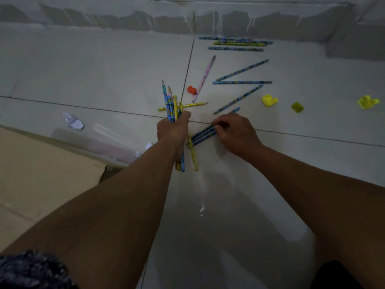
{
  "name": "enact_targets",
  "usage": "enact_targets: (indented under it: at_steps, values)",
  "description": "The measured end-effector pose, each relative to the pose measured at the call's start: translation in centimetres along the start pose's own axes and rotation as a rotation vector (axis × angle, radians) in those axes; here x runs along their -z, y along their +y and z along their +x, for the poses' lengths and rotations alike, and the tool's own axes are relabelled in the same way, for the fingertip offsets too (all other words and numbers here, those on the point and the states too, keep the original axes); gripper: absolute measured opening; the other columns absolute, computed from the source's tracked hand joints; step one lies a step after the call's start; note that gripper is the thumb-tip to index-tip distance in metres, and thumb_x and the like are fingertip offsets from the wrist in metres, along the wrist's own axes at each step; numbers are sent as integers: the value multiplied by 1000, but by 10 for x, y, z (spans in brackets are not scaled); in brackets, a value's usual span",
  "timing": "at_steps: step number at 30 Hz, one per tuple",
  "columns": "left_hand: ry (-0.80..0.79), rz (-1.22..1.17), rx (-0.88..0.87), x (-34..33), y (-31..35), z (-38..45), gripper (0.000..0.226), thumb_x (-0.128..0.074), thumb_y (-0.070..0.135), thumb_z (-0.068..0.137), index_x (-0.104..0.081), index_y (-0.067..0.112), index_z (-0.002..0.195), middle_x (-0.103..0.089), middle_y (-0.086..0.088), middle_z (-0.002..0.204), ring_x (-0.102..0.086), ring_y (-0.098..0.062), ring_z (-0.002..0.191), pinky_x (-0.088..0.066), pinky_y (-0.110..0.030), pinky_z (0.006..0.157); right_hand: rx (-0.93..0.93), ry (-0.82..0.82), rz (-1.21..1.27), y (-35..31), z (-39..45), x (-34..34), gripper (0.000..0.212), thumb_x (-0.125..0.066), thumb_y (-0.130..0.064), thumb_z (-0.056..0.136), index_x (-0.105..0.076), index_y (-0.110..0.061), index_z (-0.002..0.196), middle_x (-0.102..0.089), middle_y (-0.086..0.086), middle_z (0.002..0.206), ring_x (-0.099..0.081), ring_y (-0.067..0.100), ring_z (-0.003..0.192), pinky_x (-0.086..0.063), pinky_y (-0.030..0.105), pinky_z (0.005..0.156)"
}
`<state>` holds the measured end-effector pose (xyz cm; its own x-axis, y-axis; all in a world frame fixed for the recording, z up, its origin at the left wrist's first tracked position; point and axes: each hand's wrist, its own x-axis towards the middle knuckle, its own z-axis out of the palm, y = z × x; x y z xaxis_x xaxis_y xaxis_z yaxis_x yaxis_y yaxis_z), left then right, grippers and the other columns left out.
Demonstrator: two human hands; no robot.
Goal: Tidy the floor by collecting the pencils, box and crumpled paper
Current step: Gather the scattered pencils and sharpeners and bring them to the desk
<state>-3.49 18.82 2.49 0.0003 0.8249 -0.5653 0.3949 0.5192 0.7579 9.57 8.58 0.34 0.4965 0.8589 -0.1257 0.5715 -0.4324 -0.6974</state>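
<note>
Both bare forearms reach out over the pale tiled floor (104, 76). The left hand (173, 129) is curled into a fist around a bundle of pencils (171, 105), held nearly upright so the sharpened tips fan out above the knuckles and the blunt ends stick out below the wrist. The right hand (235, 132) is lowered to the tiles, palm down and wrist bent, its fingertips (216, 123) pinching a few dark blue pencils (203, 134) that lie together just beside the left hand. A yellow pencil (193, 156) lies under that group, and more loose pencils are scattered beyond, with three blue-and-yellow pencils (236, 43) lined up near the wall. A pink pencil (204, 78) lies touching an orange sharpener (191, 90). Off to the right are yellow bits (269, 100), too small to tell what. A crumpled paper (73, 121) lies well to the left, near the edge of a tan cardboard box (41, 163).
</note>
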Motion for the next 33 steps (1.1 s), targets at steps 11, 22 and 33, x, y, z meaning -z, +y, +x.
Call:
enact_targets:
  at_steps: [11, 22, 33]
  values:
    - [-30, -53, -25, 6, -4, -2, 23, -54, 31, 101, -55, 12, 86, -62, -5, 66, -68, -17, 50, -59, -31, 58, 238, 22, -449, 2, -7, -11, 15, -67, -26, 85, -75, -21, 97, -64, 2, 100, -58, 30, 100, -35, 42, 84]
    - [-67, 36, -34, -2, -1, -17, 53, -84, 61, 65, -50, 20, 66, -50, -1, 58, -48, -19, 50, -45, -29, 55, 92, -63, -382, 4, -21, -10, 13, -53, -31, 96, -60, -20, 99, -61, 4, 103, -57, 27, 100, -35, 40, 87]
    - [-96, -64, 56, -17, 19, -25, 70, -87, 59, 62, -69, 7, 105, -61, -5, 76, -55, -17, 61, -49, -27, 55, -152, 71, 486, -39, -9, -4, 4, -65, -19, 92, -69, -17, 89, -68, -4, 82, -65, 11, 80, -50, 20, 72]
